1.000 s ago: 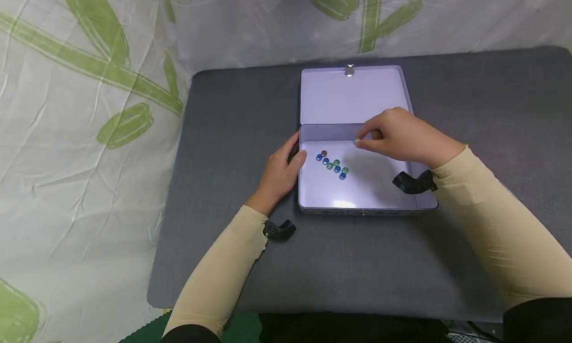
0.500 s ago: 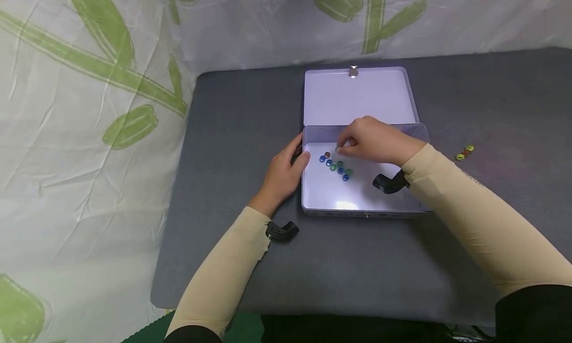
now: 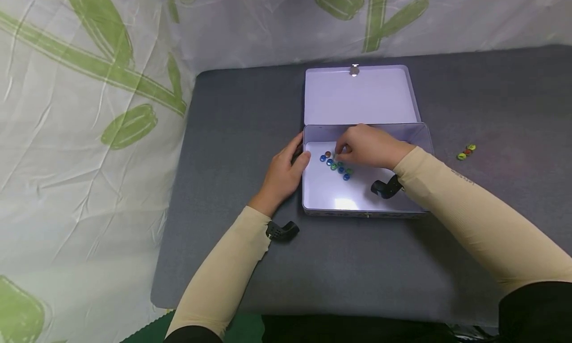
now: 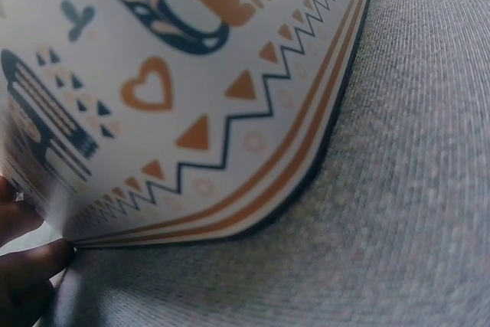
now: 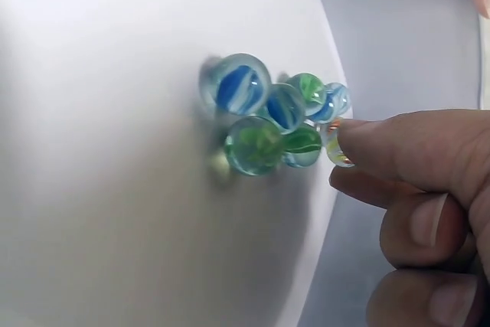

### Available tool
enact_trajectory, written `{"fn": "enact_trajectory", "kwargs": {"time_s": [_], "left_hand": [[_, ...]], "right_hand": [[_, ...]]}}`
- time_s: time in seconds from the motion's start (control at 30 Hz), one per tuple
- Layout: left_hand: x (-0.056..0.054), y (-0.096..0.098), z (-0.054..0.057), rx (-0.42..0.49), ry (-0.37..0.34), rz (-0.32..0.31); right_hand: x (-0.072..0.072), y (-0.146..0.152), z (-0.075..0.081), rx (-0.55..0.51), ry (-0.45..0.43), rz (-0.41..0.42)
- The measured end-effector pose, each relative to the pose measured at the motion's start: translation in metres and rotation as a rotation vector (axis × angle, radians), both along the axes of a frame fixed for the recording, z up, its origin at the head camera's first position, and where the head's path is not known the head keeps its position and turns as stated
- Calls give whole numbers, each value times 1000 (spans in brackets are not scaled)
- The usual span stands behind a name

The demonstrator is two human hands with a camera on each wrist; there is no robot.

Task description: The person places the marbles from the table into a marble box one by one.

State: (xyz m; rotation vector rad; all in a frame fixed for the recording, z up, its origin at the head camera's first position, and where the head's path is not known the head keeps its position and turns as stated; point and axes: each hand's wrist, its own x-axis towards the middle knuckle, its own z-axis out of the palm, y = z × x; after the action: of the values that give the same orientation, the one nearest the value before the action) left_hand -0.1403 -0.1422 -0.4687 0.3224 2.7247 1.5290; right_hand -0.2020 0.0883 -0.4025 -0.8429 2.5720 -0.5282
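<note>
An open metal box [image 3: 326,196] with a pale inside lies on the table, its lid folded back. Blue and green glass marbles [image 3: 341,170], with a brown one [image 3: 328,154] at the far end, form a short line on its floor. My right hand [image 3: 368,147] is lowered into the box and pinches a marble with yellow and orange streaks [image 5: 338,147] between thumb and forefinger, beside the line. My left hand [image 3: 281,176] rests against the box's left side, thumb at the rim and fingers along the patterned outer wall [image 4: 191,97].
On the grey table [image 3: 232,134], right of the box, several yellow-green and red marbles [image 3: 466,152] lie together. The lid [image 3: 357,95] with a metal clasp [image 3: 354,70] lies behind the box. A patterned curtain [image 3: 277,25] borders the table at the back and left.
My right hand has moved left and down into the box with its marble, up to the line of marbles. The marbles right of the box have come into sight. My left hand stays put.
</note>
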Motion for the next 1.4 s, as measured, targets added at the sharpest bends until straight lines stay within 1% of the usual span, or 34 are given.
{"fn": "enact_trajectory", "kwargs": {"time_s": [0.1,0.6,0.93,1.13,1.4], "left_hand": [[0,0,0,5,9,-1],[1,-1,0,2,12,-4],[1,-1,-1,0,16,-1],[0,0,-1,-4,13,0],[0,1,-1,-2,11,3]], "right_hand": [[0,0,-1,-2,4,7],[2,-2,-5,8,-10,10],[2,-1,-3,12,-3,7],[3,1,3,-6,1,-11],[5,8,20,-57,32,-6]]}}
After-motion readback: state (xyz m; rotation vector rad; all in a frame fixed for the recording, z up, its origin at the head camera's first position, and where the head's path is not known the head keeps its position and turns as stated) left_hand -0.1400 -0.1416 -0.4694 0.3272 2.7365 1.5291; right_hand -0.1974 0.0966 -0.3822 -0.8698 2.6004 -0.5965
